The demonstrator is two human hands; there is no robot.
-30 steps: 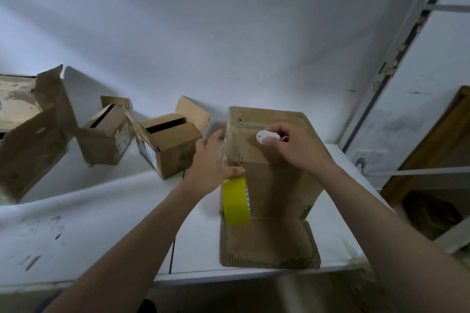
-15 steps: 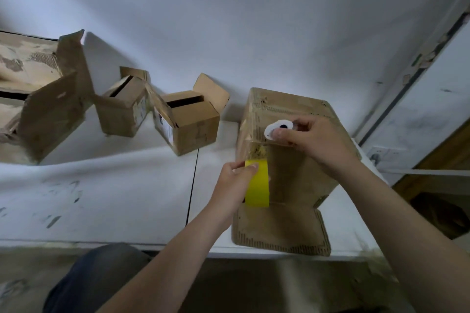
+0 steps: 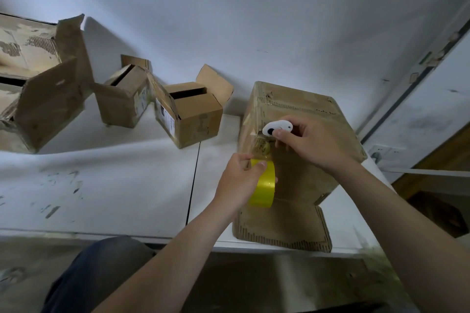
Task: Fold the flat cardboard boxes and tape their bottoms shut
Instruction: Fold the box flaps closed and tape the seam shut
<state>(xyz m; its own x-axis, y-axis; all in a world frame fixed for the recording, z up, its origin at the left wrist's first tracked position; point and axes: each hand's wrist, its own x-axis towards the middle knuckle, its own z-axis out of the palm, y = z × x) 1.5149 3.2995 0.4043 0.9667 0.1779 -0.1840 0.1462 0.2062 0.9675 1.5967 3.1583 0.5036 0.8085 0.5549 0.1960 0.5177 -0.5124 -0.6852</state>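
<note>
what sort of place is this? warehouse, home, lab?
Likely a makeshift packing corner: worn cardboard boxes on a scuffed white table against a bare wall, the left hand gripping a yellow tape roll, the right hand pinching a small white tool at the nearest box.

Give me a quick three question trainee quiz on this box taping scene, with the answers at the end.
1. True or false: the yellow tape roll lies unheld on the white table.
2. Which hand pinches the small white oval tool? A left; B right; C neither.
3. Fill in: ___ small open brown cardboard boxes stand on the table left of the tall brown cardboard box.
Key: 1 false, the left hand grips it. 2 B, the right hand. 3 two.
</note>
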